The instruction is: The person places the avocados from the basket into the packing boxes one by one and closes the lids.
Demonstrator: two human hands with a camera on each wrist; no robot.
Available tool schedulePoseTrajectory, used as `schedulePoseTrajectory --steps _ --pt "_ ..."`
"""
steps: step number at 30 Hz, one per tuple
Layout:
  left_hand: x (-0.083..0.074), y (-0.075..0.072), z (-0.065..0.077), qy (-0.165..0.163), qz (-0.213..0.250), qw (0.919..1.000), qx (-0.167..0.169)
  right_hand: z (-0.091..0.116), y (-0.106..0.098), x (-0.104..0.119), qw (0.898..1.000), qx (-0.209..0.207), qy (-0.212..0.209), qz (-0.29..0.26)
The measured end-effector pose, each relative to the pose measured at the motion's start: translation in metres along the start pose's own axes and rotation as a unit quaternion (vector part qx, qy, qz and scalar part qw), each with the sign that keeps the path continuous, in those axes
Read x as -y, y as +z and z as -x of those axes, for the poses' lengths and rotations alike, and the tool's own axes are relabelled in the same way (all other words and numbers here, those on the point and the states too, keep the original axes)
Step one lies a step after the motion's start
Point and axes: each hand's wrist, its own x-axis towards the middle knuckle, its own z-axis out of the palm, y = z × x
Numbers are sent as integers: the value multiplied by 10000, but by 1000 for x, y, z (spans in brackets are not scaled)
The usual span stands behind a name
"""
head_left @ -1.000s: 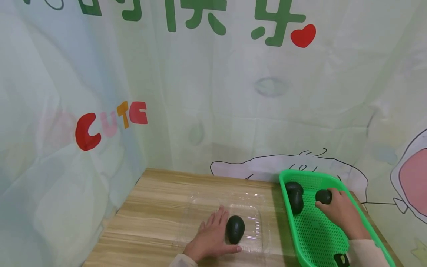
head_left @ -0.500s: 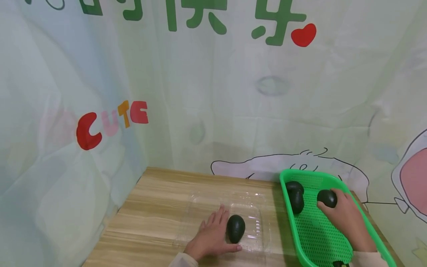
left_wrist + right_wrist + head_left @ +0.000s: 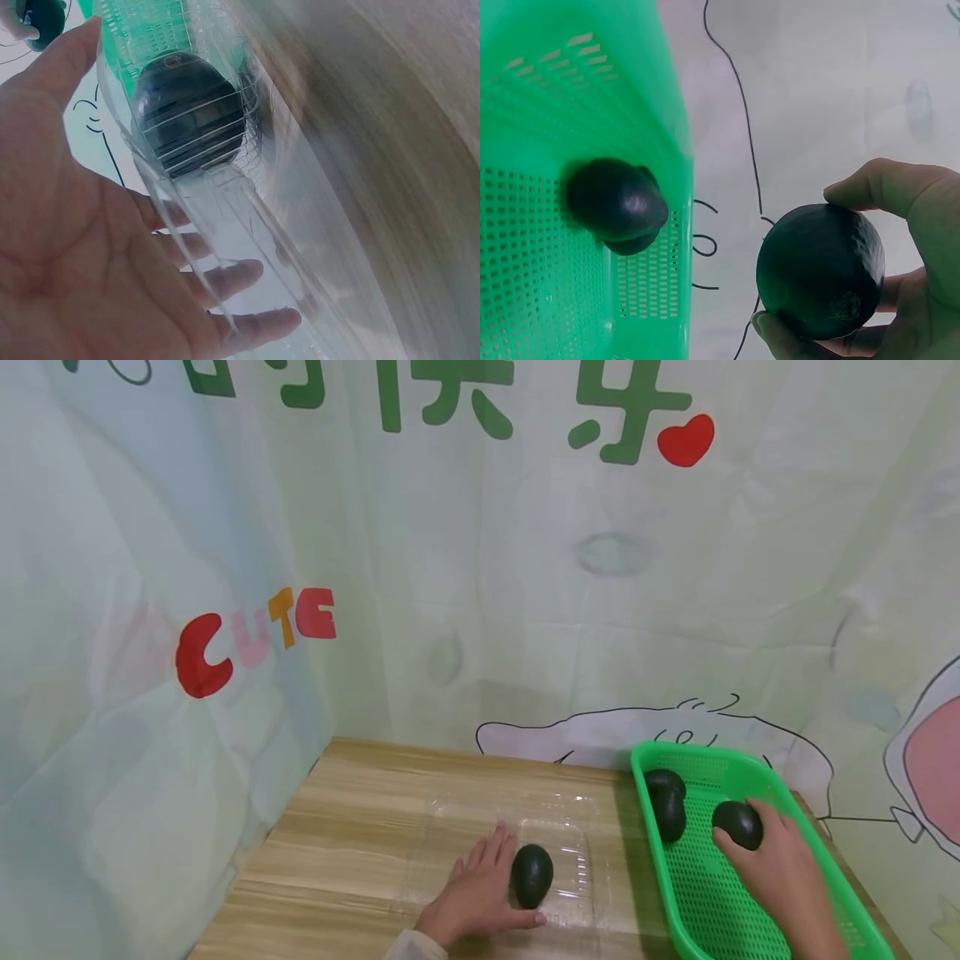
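An avocado (image 3: 738, 824), dark and rounded, is gripped between the thumb and fingers of my right hand (image 3: 783, 872), above the green basket (image 3: 660, 893). In the right wrist view the held avocado (image 3: 821, 271) shows a rough stem-end patch. On the table lies a clear plastic clamshell box (image 3: 573, 827) with one avocado (image 3: 532, 876) in it. My left hand (image 3: 480, 893) rests against the box beside that avocado, fingers extended. From the left wrist, the boxed avocado (image 3: 189, 112) appears through the ribbed clear wall, and the fingers (image 3: 232, 277) lie along the plastic.
More avocados (image 3: 667, 810) lie at the basket's far left corner, overlapping each other. The basket stands at the right side of the wooden table (image 3: 322, 860). A printed cloth backdrop (image 3: 480, 568) rises behind the table and along both sides.
My right hand has lifted the avocado and drawn it slightly nearer and to the right over the basket. The left hand and the boxed avocado keep their place.
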Motion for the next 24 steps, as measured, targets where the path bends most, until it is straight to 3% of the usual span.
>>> schedulePoseTrajectory --steps 8,15,24 --pt "0 1 -1 11 -42 10000 6 18 3 7 9985 -160 257 -467" --pt "1 1 -2 -23 -15 10000 26 26 9 23 9949 150 742 -664" --pt "2 2 -4 -109 3 9999 80 32 24 40 9927 477 790 -778"
